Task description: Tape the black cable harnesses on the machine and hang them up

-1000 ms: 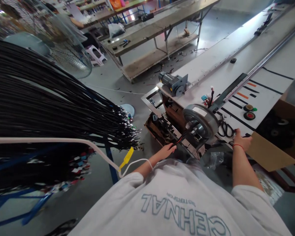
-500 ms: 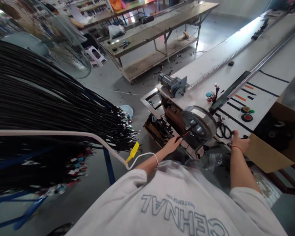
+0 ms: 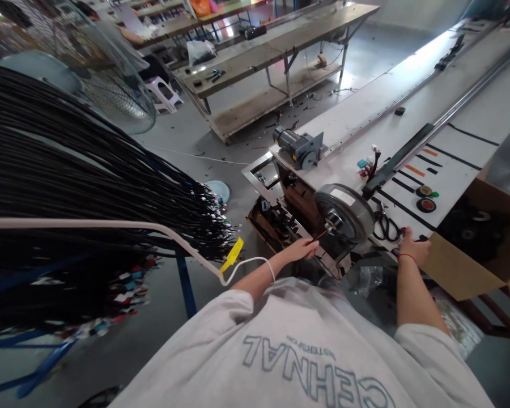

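Observation:
My left hand [image 3: 305, 249] is closed in a pinch on a thin wire [image 3: 322, 233], orange where it shows, that runs to the hub of a grey wheel-shaped drum [image 3: 357, 212]. The drum stands at the near end of the white bench and bears a white label. My right hand [image 3: 414, 249] is curled at the bench's front edge, its thumb by a small red part [image 3: 403, 230]; what lies under the fingers is hidden. Black-handled scissors [image 3: 386, 225] lie just left of that hand.
A cardboard box [image 3: 467, 266] with dark items stands at the right. Tape rolls [image 3: 426, 205] and tape strips lie on the white bench [image 3: 459, 164]. A motor [image 3: 295, 144] sits at its corner. Black cables [image 3: 89, 170] hang at left beside a fan [image 3: 123, 96].
My left hand has shifted slightly right, closer to the drum. The drum's hub now looks shiny and differently turned. My right hand has stayed nearly in place.

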Available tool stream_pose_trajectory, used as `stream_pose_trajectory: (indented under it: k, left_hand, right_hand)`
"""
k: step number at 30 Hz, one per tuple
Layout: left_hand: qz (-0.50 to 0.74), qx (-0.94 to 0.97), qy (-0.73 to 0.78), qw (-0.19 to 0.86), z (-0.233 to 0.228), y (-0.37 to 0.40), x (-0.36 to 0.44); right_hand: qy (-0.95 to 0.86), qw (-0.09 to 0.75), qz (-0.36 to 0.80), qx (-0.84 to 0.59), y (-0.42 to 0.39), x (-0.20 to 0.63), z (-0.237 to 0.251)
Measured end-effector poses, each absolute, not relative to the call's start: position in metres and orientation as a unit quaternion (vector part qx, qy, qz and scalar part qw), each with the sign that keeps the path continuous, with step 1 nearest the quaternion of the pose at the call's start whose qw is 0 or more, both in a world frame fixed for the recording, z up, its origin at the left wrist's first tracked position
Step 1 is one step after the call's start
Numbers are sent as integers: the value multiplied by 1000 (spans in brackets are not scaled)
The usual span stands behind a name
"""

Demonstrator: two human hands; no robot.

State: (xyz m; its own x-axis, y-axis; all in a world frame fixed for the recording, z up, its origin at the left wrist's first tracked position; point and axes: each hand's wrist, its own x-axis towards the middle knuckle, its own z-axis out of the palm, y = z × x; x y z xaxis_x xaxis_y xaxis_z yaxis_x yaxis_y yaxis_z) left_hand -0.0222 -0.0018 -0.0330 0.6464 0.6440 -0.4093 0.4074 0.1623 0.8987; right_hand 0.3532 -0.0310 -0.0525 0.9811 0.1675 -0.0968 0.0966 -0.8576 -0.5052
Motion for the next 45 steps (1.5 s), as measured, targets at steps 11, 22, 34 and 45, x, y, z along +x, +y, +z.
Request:
stream_pose_trajectory:
  k: [11, 22, 34, 45]
  left_hand:
    - [122, 721, 468, 496, -35, -24, -70]
    - [155, 709, 487, 486, -23, -9, -9]
    - [102, 730, 450, 505, -55, -2, -13]
    - [59, 710, 451, 537, -53, -27, -108]
  right_hand:
    - [-78, 258, 83, -960, -34, 354, -52]
    - [-72, 267, 76, -958, -33, 357, -57]
    - [-65, 268, 63, -959, -32, 360, -65]
    - [-73, 268, 94, -956, -34, 353, -48]
